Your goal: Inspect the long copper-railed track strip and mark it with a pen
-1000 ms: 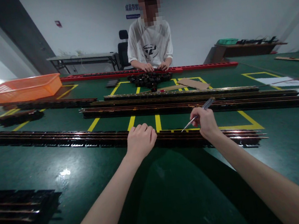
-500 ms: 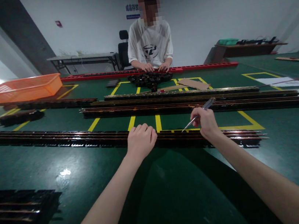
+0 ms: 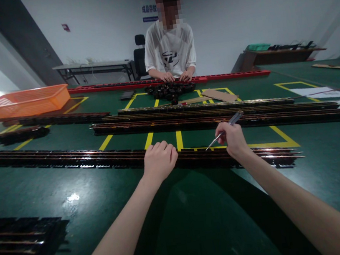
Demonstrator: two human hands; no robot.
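Observation:
A long black rail strip (image 3: 98,158) with copper-coloured rods along it lies across the green table in front of me. My left hand (image 3: 160,160) is closed around this strip near its middle, with the fingertips hidden behind it. In my right hand (image 3: 233,137) is a screwdriver (image 3: 224,130) with a clear handle and thin metal shaft, slanting down to the left. Its tip meets or hovers just over the strip's upper edge; I cannot tell which. Past the strip's right end stick bare rod tips (image 3: 297,154).
More black rail strips (image 3: 188,120) lie just beyond, and another (image 3: 17,237) at lower left. An orange basket (image 3: 21,104) stands at far left. Opposite, a co-worker (image 3: 169,47) handles a heap of black parts (image 3: 169,90) by a red rail (image 3: 229,75). Cardboard (image 3: 220,95) lies nearby.
Almost nothing differs; the whole view has shifted very slightly. Both hands and the screwdriver keep their places on the strip.

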